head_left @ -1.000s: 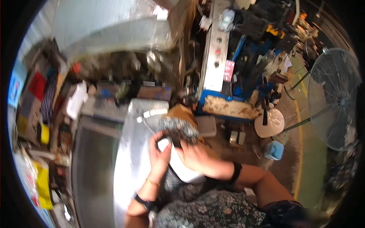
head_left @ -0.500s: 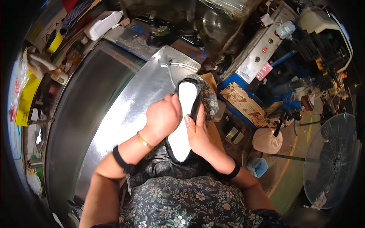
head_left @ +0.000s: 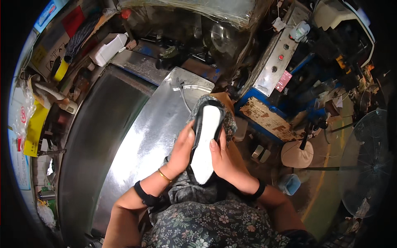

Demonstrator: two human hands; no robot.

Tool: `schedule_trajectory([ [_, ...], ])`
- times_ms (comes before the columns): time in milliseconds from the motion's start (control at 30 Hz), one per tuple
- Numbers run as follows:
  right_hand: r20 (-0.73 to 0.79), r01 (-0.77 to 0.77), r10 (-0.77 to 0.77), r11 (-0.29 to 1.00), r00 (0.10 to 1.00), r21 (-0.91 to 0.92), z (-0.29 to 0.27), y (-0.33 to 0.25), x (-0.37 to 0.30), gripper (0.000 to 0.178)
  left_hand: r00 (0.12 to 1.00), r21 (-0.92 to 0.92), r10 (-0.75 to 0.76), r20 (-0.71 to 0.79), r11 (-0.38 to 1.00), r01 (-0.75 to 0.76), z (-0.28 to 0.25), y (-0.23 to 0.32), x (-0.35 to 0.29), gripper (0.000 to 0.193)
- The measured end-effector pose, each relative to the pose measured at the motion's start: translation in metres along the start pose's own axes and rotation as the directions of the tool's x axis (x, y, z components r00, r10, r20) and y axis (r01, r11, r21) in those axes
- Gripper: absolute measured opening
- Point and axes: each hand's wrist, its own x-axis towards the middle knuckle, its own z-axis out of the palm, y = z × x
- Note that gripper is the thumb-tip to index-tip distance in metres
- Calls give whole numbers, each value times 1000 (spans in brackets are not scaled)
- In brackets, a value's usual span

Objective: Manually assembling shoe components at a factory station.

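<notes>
A black shoe (head_left: 205,142) lies bottom up over my lap, its pointed end toward me. A long white insole (head_left: 211,120) covers its underside, with a dark rim showing around it. My left hand (head_left: 182,146) grips the shoe's left side, the thumb along the edge and the other fingers hidden beneath. From the right, my right hand (head_left: 223,157) clasps the other side, thumb resting on the white surface near the narrow middle. Beneath the shoe is dark floral cloth (head_left: 229,124).
A shiny metal tabletop (head_left: 136,140) slopes away to my left, beside a dark conveyor belt (head_left: 99,136). Right of me stand a blue machine with a control panel (head_left: 271,62), a cloth-covered stool (head_left: 297,155), a light blue bin (head_left: 290,184) and a large fan (head_left: 368,165).
My left hand has moved from a curled pose over the shoe's white underside to its left side, where it now grips. The shoe sits slightly lower and more right in view.
</notes>
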Motion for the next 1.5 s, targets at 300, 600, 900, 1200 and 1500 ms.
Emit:
schedule_trajectory([
  [300, 117, -158, 125, 930, 985, 331, -43, -1, 51, 54, 965, -202, -146, 219, 961, 191, 6, 34, 64, 37],
  [600, 16, 80, -81, 995, 997, 62, -18, -6, 81, 23, 947, -432, -159, 279, 860, 272, 5, 32, 65, 42],
  [900, 9, 89, -89, 994, 996, 56, -16, -12, 77, 32, 966, -332, -92, 243, 928, 172, 2, 30, 69, 28],
  [1200, 13, 105, -104, 992, 994, -66, -19, -2, 57, 40, 978, -165, -76, 197, 980, 110, 5, 29, 61, 31],
  [1500, 26, 195, -194, 977, 981, -86, -18, -6, 56, 49, 965, -270, -136, 226, 943, 196, 2, 35, 62, 34],
])
